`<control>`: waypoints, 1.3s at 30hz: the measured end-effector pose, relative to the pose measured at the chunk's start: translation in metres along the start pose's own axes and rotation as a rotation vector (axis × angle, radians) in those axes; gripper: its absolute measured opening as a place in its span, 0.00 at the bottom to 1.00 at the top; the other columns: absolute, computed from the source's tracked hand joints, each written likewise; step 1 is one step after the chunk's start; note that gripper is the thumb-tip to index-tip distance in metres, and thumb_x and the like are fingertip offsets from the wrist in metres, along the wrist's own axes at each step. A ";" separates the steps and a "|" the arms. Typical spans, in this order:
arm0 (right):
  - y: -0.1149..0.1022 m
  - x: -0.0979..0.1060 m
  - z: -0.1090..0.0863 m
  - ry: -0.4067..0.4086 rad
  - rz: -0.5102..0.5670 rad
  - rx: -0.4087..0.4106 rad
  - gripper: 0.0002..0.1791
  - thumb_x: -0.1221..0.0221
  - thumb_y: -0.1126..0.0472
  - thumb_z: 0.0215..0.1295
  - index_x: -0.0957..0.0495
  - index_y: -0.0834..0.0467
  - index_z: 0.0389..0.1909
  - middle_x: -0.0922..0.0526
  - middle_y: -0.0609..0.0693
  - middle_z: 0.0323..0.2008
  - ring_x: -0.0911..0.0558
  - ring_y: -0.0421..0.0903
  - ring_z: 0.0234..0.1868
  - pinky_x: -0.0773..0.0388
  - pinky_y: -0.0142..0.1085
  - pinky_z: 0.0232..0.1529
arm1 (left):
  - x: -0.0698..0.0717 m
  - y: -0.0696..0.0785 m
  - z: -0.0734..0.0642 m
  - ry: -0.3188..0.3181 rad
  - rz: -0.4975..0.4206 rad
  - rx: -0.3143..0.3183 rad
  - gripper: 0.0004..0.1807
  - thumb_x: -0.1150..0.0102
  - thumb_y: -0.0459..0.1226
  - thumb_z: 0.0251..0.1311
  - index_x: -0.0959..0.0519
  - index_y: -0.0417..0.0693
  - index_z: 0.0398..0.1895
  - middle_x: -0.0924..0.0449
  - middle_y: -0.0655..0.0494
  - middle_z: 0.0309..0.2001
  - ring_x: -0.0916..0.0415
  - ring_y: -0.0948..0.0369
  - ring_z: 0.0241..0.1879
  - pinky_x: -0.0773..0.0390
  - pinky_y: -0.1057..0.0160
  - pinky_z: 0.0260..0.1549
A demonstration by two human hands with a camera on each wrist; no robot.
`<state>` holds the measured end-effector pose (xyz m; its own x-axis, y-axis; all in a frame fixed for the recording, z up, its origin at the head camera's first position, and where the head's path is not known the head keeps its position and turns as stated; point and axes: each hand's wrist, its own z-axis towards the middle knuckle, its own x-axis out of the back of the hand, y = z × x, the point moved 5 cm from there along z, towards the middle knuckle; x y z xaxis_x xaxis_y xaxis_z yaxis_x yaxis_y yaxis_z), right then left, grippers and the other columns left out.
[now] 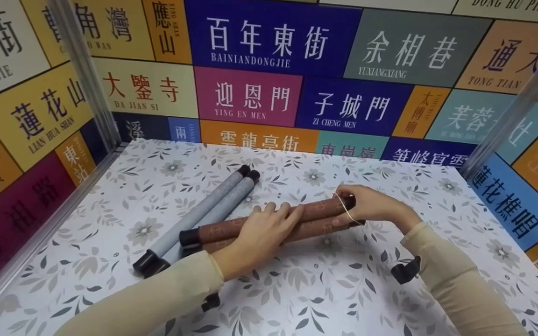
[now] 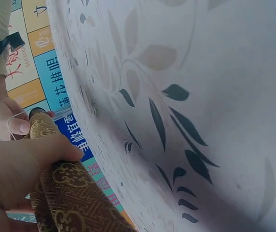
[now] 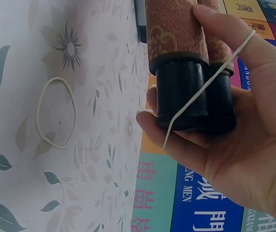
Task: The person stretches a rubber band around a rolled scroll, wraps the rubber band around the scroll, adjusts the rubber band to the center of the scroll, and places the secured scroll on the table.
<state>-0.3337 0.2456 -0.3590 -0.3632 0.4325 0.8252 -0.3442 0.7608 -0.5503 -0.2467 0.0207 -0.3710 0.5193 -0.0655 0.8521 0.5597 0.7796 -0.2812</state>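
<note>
Two brown patterned scrolls (image 1: 318, 211) with black end caps lie side by side, slanting across the middle in the head view. My left hand (image 1: 266, 231) grips both around their middle, thumb on the near side in the left wrist view. At their right end, my right hand (image 1: 374, 205) curls around the black caps (image 3: 182, 94), its thumb against the brown covering. A thin pale rubber band (image 3: 203, 92) is stretched between thumb and fingers of that hand, crossing the caps. Another rubber band (image 3: 75, 111) lies loose on the floral tabletop in the right wrist view.
Two grey-blue scrolls (image 1: 199, 212) with black ends lie together at the left, near the brown scrolls' left ends. The floral-covered table (image 1: 315, 289) is bounded by panels of coloured street-name signs (image 1: 250, 95) and clear corner posts (image 1: 94, 88).
</note>
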 end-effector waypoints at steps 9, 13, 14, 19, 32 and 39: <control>0.007 -0.002 0.001 -0.010 0.283 -0.087 0.30 0.26 0.54 0.51 0.30 0.58 0.49 0.23 0.57 0.43 0.20 0.48 0.37 0.15 0.42 0.31 | -0.004 -0.002 0.003 0.004 -0.015 0.049 0.41 0.27 0.46 0.48 0.34 0.55 0.67 0.22 0.54 0.45 0.21 0.53 0.32 0.21 0.57 0.24; 0.009 -0.005 -0.001 0.008 0.454 -0.128 0.34 0.28 0.56 0.54 0.37 0.59 0.55 0.28 0.60 0.50 0.18 0.50 0.41 0.13 0.48 0.36 | -0.004 -0.003 0.003 0.015 -0.025 0.079 0.42 0.26 0.51 0.46 0.33 0.55 0.66 0.22 0.53 0.43 0.22 0.53 0.30 0.22 0.57 0.23; 0.009 -0.005 -0.001 0.016 0.496 -0.131 0.35 0.28 0.57 0.55 0.38 0.60 0.56 0.30 0.61 0.52 0.17 0.51 0.42 0.13 0.49 0.37 | -0.004 -0.004 0.003 0.014 -0.036 0.088 0.42 0.25 0.52 0.46 0.33 0.54 0.65 0.22 0.53 0.42 0.22 0.53 0.29 0.22 0.57 0.22; 0.010 -0.010 0.000 0.082 0.652 -0.154 0.34 0.32 0.56 0.59 0.40 0.58 0.60 0.33 0.59 0.54 0.21 0.50 0.45 0.14 0.42 0.40 | -0.003 -0.005 0.004 -0.002 -0.077 0.110 0.41 0.27 0.53 0.48 0.32 0.54 0.65 0.22 0.53 0.42 0.22 0.53 0.29 0.23 0.57 0.20; 0.013 -0.015 0.002 0.256 0.628 -0.155 0.29 0.32 0.52 0.60 0.29 0.57 0.59 0.26 0.51 0.50 0.24 0.44 0.47 0.23 0.35 0.45 | -0.002 -0.005 0.003 -0.044 -0.158 0.072 0.38 0.31 0.52 0.52 0.33 0.54 0.66 0.22 0.53 0.41 0.23 0.53 0.28 0.24 0.57 0.19; 0.008 -0.007 0.001 0.184 0.395 -0.052 0.26 0.30 0.48 0.57 0.22 0.52 0.55 0.18 0.50 0.45 0.17 0.45 0.44 0.24 0.33 0.48 | -0.001 0.001 0.001 -0.044 -0.174 -0.002 0.37 0.31 0.46 0.51 0.33 0.54 0.65 0.22 0.54 0.40 0.23 0.54 0.26 0.25 0.58 0.18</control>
<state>-0.3347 0.2477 -0.3694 -0.2965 0.7705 0.5643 -0.1645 0.5408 -0.8249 -0.2473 0.0221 -0.3720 0.3857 -0.1713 0.9066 0.6400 0.7574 -0.1292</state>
